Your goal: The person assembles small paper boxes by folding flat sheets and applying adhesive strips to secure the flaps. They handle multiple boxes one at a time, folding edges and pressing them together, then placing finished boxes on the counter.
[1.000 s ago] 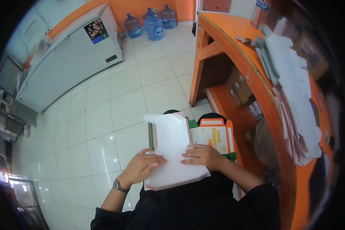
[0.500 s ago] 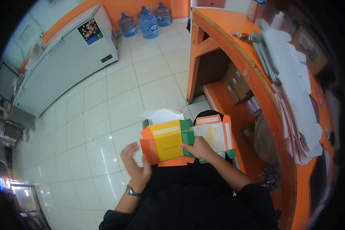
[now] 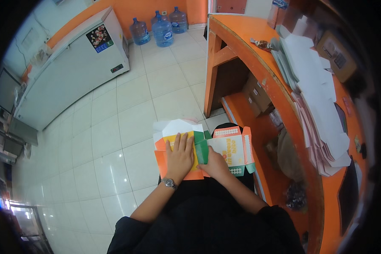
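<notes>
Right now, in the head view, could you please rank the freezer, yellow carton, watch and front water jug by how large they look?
1. Freezer
2. Yellow carton, partly covered by the left hand
3. Front water jug
4. Watch

This is apparent size only.

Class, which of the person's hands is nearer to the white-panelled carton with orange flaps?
Right. The right hand is at the left edge of the white-panelled carton; the left hand is farther left, spread flat over the yellow-panelled carton.
</notes>
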{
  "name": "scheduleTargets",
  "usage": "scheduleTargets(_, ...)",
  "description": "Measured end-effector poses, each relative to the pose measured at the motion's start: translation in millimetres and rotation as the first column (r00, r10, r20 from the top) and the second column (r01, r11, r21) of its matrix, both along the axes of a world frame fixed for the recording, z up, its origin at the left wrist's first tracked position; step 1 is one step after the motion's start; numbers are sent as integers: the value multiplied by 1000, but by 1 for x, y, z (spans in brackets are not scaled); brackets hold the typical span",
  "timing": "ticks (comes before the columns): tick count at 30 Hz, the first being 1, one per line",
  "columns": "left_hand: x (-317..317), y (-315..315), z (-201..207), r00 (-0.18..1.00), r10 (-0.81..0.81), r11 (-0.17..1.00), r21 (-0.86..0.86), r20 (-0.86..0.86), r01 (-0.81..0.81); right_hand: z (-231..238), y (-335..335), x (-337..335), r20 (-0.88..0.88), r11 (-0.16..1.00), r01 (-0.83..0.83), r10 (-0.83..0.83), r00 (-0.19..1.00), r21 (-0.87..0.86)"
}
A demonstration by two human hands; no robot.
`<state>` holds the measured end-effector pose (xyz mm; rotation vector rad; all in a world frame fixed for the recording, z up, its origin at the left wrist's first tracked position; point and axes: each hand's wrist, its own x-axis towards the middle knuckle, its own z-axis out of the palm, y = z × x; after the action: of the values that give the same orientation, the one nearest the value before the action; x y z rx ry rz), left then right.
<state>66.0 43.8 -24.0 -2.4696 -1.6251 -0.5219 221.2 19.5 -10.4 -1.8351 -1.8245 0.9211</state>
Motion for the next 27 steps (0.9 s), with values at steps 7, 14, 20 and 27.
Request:
scheduleTargets(7, -3, -5, 8, 999, 4, 1000, -24, 35, -3, 8, -6, -3, 59, 999, -34, 33, 998, 4)
scheduleTargets(14, -60, -40, 36, 778, -323, 922, 363, 538, 131, 3, -34, 26, -71, 884, -258, 308, 949, 391)
scheduleTargets(20, -117, -81, 50, 686, 15, 867, -352, 727, 354, 7, -50, 41, 7, 762, -402, 463, 886, 508)
scheduleTargets(27, -122, -87, 74, 829, -133, 811, -420, 544, 406, 29, -43, 50, 322, 701, -574, 476, 818, 423)
